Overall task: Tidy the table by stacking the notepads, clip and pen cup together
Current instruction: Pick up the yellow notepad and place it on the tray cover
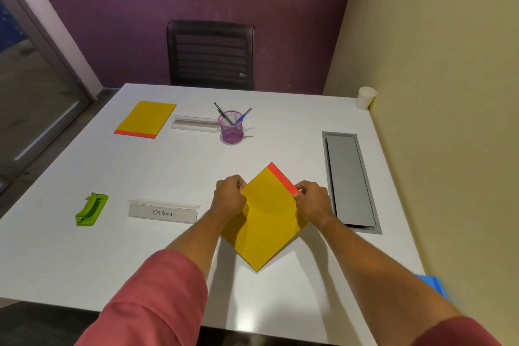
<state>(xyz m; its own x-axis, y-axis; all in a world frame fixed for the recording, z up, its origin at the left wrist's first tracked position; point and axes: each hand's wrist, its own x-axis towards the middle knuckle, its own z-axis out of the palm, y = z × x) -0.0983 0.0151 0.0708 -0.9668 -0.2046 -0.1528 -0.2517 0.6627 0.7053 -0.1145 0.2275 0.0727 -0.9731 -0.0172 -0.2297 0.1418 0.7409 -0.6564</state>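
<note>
A yellow notepad (266, 219) with a red binding strip is turned like a diamond in front of me, lifted a little off the white table (168, 261). My left hand (229, 195) grips its left corner and my right hand (313, 199) grips its right corner at the red strip. A second yellow notepad (146, 118) lies flat at the far left. A purple mesh pen cup (232, 128) holding several pens stands at the far middle. The green clip (92, 209) lies near the left edge.
A clear name stand reading "OSTRICH" (163, 212) stands between the clip and my left hand. Another clear stand (195, 123) sits behind, beside the pen cup. A grey cable hatch (349, 180) is set into the table at right. A paper cup (366, 97) is at the far right corner. A black chair (210, 55) faces me.
</note>
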